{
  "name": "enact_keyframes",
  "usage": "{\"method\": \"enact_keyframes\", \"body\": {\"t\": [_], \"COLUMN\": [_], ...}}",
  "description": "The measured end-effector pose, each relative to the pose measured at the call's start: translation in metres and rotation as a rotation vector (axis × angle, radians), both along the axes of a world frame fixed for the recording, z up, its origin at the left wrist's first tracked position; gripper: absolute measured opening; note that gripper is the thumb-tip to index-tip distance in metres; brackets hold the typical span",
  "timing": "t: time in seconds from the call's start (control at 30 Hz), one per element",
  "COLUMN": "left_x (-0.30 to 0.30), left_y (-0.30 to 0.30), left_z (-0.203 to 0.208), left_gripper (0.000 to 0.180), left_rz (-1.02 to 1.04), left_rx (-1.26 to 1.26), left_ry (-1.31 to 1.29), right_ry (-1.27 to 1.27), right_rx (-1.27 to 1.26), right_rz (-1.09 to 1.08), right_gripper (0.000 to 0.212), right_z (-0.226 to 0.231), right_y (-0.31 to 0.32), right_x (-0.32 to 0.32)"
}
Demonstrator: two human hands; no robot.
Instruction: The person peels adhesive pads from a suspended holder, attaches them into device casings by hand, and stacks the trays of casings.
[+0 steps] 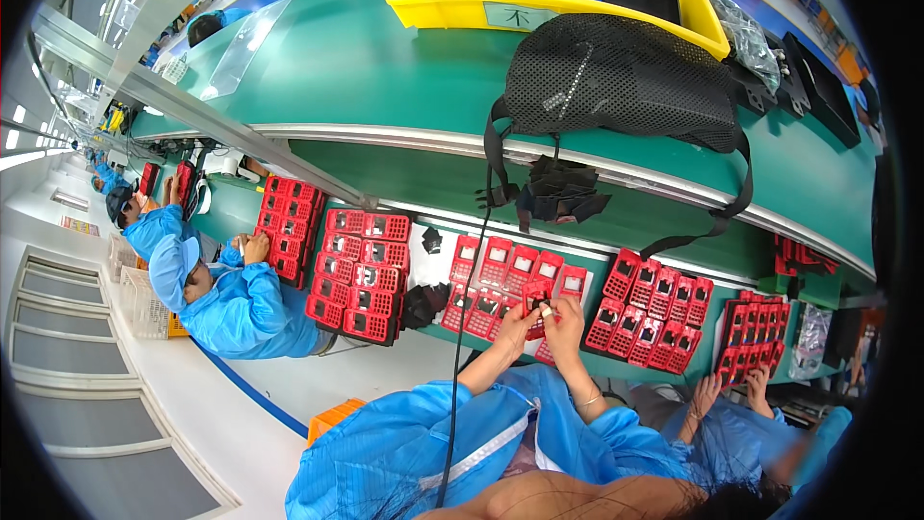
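Both my hands meet over a group of red plastic housings laid in rows on the bench. My left hand point(516, 329) is closed on the edge of one red housing point(535, 293), lifted among the others. My right hand point(564, 322) is closed too, its fingertips pressed at the same housing; something pale shows on a fingertip. What the right fingers pinch is too small to make out. Around them lie more red housings point(495, 262) with grid-like holes and pale or black windows. Small black pieces point(421, 305) are piled to the left.
Stacked red housings point(358, 274) stand left, another set point(650, 313) right. A co-worker in blue point(226, 289) sits left; another's hands point(707, 395) work at right. Above the bench are a shelf point(385, 87), a black mesh bag point(616, 77) and a yellow bin point(423, 0). A black cable point(456, 376) hangs in front.
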State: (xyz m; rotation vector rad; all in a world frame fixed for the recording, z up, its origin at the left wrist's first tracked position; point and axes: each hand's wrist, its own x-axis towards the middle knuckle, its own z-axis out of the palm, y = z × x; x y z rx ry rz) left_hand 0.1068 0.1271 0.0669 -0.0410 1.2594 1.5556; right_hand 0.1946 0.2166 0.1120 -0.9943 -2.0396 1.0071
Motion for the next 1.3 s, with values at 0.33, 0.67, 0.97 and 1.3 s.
{"method": "enact_keyframes", "body": {"t": [0.33, 0.67, 0.97, 1.3], "left_x": [-0.008, 0.004, -0.009, -0.001], "left_y": [-0.014, -0.042, -0.088, -0.089], "left_z": [0.002, -0.07, -0.067, -0.071], "left_gripper": [0.052, 0.06, 0.042, 0.045], "left_rz": [0.034, -0.37, -0.292, -0.573], "left_rx": [0.071, -0.247, -0.311, -0.248], "left_ry": [0.024, 0.919, 1.29, 1.384], "right_ry": [0.251, 0.123, 0.006, 0.098], "right_rx": [0.273, 0.773, 0.854, 0.351], "right_rz": [-0.153, -0.276, -0.437, 0.116], "right_gripper": [0.012, 0.019, 0.047, 0.02], "right_z": [0.074, 0.226, 0.23, 0.097], "right_y": [0.025, 0.123, 0.108, 0.041], "right_x": [0.0, -0.087, -0.08, -0.045]}}
